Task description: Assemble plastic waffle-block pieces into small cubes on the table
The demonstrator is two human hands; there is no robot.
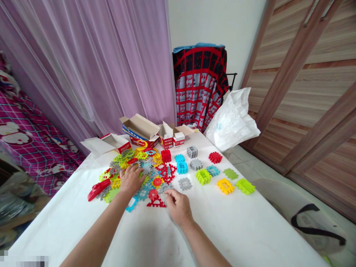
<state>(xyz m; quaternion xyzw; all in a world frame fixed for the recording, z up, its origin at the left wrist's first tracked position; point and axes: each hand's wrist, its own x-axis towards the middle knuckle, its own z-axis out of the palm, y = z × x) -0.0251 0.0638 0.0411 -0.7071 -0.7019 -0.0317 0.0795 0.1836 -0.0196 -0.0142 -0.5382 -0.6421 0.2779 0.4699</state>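
My left hand [130, 181] lies on a loose pile of toothed plastic building pieces, fingers stretched out over yellow and grey ones. At the pile's near right edge, my right hand [179, 207] has its fingers curled and thumb drawn in. Its fingertips meet beside a grey piece [164, 188]; whether they grip it, I cannot tell. Close to them lie a red triangular piece [156, 202] and a small red gear [152, 194]. A light blue frame piece [131, 204] sits below my left hand. Left of that hand is a glossy red piece [98, 190].
Sorted by colour on the right are a lime block [203, 177], a blue block [182, 167], a grey stack [192, 151] and a yellow frame [225, 186]. Open cardboard boxes [143, 128] stand at the back. A white plastic bag [233, 120] leans at the far right edge.
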